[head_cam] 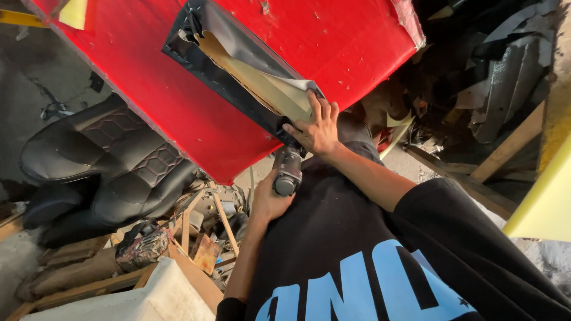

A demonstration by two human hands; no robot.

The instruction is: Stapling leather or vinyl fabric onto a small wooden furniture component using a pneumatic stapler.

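The right hand (pixel 316 129), fingers spread, presses a black cover piece (pixel 238 65) onto the red worktable (pixel 178 119). The left hand (pixel 269 199) grips a staple gun (pixel 288 172) beneath it. Black car seat (pixel 101 166) and scraps crowd the cluttered workshop.

Black leather-like cover piece (pixel 238 65) with tan foam backing, lying tilted across red table top, one corner curled up showing the tan underside. Grey cylindrical power tool (pixel 287 172), likely a stapler, upright at the cover's lower end, touching it.
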